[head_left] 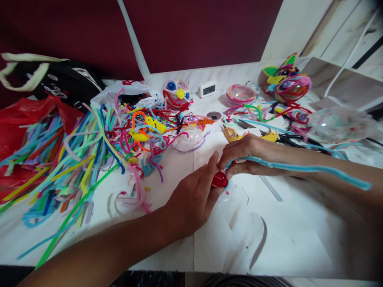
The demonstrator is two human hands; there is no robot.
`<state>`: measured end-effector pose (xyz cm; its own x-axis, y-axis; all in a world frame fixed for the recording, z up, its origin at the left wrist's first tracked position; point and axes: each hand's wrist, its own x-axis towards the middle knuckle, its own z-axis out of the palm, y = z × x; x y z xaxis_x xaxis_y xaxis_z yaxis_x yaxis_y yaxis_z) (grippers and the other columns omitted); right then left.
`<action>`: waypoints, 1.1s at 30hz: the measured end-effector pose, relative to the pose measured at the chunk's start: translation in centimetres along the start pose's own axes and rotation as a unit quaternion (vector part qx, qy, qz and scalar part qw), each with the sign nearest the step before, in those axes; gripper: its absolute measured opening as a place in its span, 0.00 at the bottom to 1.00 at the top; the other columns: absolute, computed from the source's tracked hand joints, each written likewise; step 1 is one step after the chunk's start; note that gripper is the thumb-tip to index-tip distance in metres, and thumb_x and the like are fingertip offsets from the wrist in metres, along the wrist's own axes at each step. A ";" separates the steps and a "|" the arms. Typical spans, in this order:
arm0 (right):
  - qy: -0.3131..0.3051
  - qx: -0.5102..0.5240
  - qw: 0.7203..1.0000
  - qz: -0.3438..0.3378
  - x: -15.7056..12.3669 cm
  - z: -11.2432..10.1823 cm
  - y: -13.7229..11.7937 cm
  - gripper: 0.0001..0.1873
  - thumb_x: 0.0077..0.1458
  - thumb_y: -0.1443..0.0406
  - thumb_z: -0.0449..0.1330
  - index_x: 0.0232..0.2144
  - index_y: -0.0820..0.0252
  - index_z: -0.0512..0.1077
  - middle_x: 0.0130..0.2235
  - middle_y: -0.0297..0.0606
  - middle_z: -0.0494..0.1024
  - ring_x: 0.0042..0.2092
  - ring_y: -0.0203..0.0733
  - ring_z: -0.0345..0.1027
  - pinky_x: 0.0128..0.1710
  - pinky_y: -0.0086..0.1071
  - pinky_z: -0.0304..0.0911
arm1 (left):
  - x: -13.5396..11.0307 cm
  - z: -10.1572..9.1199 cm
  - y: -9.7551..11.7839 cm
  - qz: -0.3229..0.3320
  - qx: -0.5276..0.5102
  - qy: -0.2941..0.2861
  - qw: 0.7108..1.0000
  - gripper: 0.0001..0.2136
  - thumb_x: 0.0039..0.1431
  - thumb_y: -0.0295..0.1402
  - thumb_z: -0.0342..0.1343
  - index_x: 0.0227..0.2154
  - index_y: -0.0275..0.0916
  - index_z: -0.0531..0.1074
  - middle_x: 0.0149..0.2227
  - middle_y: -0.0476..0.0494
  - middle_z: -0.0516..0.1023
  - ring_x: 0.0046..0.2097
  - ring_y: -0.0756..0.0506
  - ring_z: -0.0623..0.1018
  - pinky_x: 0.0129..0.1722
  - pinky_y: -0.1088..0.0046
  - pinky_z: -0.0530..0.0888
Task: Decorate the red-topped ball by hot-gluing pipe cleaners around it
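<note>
My left hand [199, 191] is closed around a small shiny red piece [220, 179] near the middle of the table; its exact kind I cannot make out. Against that piece, my right hand [247, 155] pinches a light blue pipe cleaner [299, 166] between thumb and fingers. One end of the pipe cleaner lies at the red piece's edge, and the long free part runs right, across my right forearm. My fingers partly hide the red piece and the contact between the two.
Loose pipe cleaners [80, 159] pile up on the left by a red plastic bag [12, 131]. Behind stand a wrapped ball with blue eyes [177, 95], a small digital clock [207, 89] and a clear balloon-like form [341, 124]. Black-handled pliers [299, 139] lie beyond my right forearm.
</note>
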<state>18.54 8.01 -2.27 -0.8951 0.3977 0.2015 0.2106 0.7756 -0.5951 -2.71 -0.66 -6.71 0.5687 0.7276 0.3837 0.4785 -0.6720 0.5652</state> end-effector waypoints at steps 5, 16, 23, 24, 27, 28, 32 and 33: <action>-0.037 -0.028 0.998 -0.031 0.8 -0.6 -0.3 0.04 0.57 0.67 0.60 0.34 0.61 0.75 0.35 0.39 0.78 0.38 0.37 0.72 0.36 0.27 0.63 | 0.1 -0.2 0.2 -0.022 -0.023 -0.011 0.999 0.32 0.65 0.31 0.47 0.66 0.38 0.35 0.61 0.32 0.62 0.61 0.41 0.67 0.56 0.59 0.70; -0.109 -0.056 0.992 -0.030 1.9 -1.4 -1.4 0.08 0.58 0.67 0.57 0.40 0.61 0.75 0.43 0.43 0.78 0.45 0.42 0.71 0.42 0.32 0.63 | 0.1 -0.1 0.4 -0.090 -0.085 0.007 0.992 0.35 0.62 0.32 0.51 0.66 0.45 0.36 0.67 0.36 0.50 0.65 0.37 0.60 0.60 0.54 0.64; -0.144 -0.057 0.988 -0.012 2.5 -1.9 -2.2 0.09 0.58 0.70 0.56 0.35 0.61 0.77 0.38 0.43 0.80 0.42 0.42 0.73 0.39 0.33 0.62 | 0.9 -0.9 0.6 -0.160 -0.172 -0.018 0.972 0.26 0.57 0.33 0.57 0.56 0.39 0.55 0.58 0.35 0.66 0.59 0.39 0.69 0.58 0.55 0.66; -0.142 -0.055 0.988 -0.015 2.5 -1.9 -2.2 0.09 0.58 0.69 0.56 0.36 0.61 0.77 0.37 0.42 0.80 0.41 0.41 0.73 0.39 0.32 0.62 | 1.0 -1.0 0.7 -0.168 -0.167 -0.024 0.971 0.23 0.56 0.33 0.57 0.53 0.38 0.58 0.56 0.36 0.69 0.57 0.39 0.70 0.57 0.55 0.67; -0.132 -0.054 0.990 -0.008 2.3 -1.6 -1.8 0.08 0.56 0.69 0.58 0.36 0.60 0.78 0.37 0.41 0.80 0.40 0.40 0.73 0.38 0.31 0.62 | 1.1 -1.0 0.9 -0.182 -0.115 -0.031 0.976 0.26 0.51 0.38 0.62 0.51 0.38 0.59 0.54 0.36 0.69 0.55 0.38 0.71 0.54 0.55 0.68; -0.127 -0.054 0.990 -0.002 2.2 -1.5 -1.7 0.08 0.56 0.69 0.59 0.37 0.60 0.78 0.37 0.41 0.80 0.40 0.40 0.73 0.38 0.32 0.62 | 1.0 -0.9 1.0 -0.186 -0.086 -0.031 0.978 0.30 0.48 0.41 0.64 0.51 0.38 0.58 0.54 0.36 0.68 0.55 0.37 0.70 0.53 0.55 0.68; -0.109 -0.050 0.993 0.011 1.9 -1.3 -1.7 0.08 0.54 0.69 0.60 0.36 0.60 0.78 0.37 0.41 0.80 0.40 0.40 0.73 0.38 0.31 0.62 | 1.3 -0.3 1.5 -0.212 0.043 -0.018 0.976 0.33 0.40 0.47 0.67 0.46 0.36 0.61 0.47 0.38 0.69 0.49 0.36 0.71 0.47 0.54 0.70; -0.108 -0.050 0.993 0.009 1.9 -1.3 -1.7 0.08 0.53 0.70 0.61 0.36 0.60 0.78 0.37 0.40 0.80 0.39 0.40 0.73 0.37 0.30 0.62 | 1.5 -0.2 1.6 -0.222 0.067 -0.015 0.973 0.31 0.39 0.48 0.67 0.43 0.36 0.62 0.44 0.39 0.69 0.47 0.36 0.71 0.46 0.54 0.70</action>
<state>17.00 8.09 0.10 -0.9517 0.3066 0.0139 0.2559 0.8177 -0.5156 -1.21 -0.60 -5.10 0.3037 0.9475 0.1002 0.7634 -0.3049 0.5694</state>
